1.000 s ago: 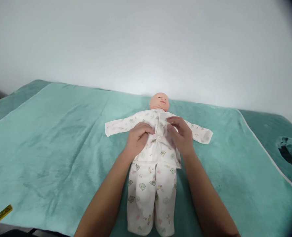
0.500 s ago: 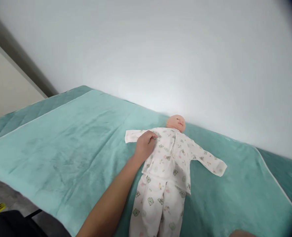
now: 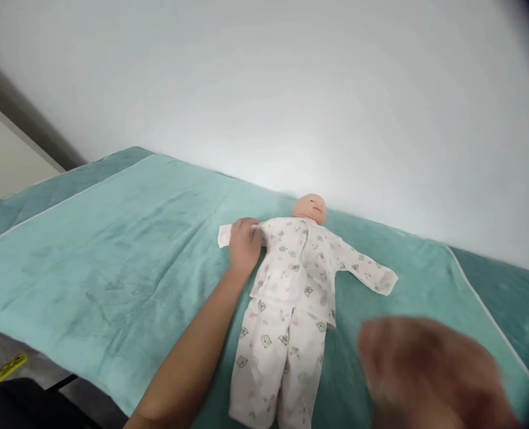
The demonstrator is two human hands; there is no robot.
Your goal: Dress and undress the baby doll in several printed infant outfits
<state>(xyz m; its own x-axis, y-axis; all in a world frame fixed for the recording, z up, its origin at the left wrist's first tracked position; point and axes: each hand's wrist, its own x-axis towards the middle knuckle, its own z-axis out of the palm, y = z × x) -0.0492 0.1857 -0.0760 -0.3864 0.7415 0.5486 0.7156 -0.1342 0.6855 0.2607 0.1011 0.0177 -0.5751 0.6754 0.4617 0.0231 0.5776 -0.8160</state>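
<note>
A baby doll (image 3: 309,208) lies on its back on the green cover, dressed in a white printed pyjama top (image 3: 291,262) and matching trousers (image 3: 264,351). Its arms stretch out to both sides. My left hand (image 3: 245,244) is over the sleeve on the left, near the shoulder, with curled fingers closed on the cloth. At the lower right my right hand (image 3: 429,363) is smeared by motion, apart from the doll; its fingers cannot be made out. The sleeve on the right (image 3: 372,274) lies flat and untouched.
A light green blanket (image 3: 112,250) with pale edging covers the bed, over a darker quilted cover (image 3: 99,176). Behind it rises a white wall (image 3: 264,89). At the lower left are a dark object (image 3: 27,405) and a yellow strip (image 3: 3,375).
My left hand has moved from the top's chest side outwards onto the left sleeve. My right hand has risen into view from the bottom edge. The view has shifted slightly.
</note>
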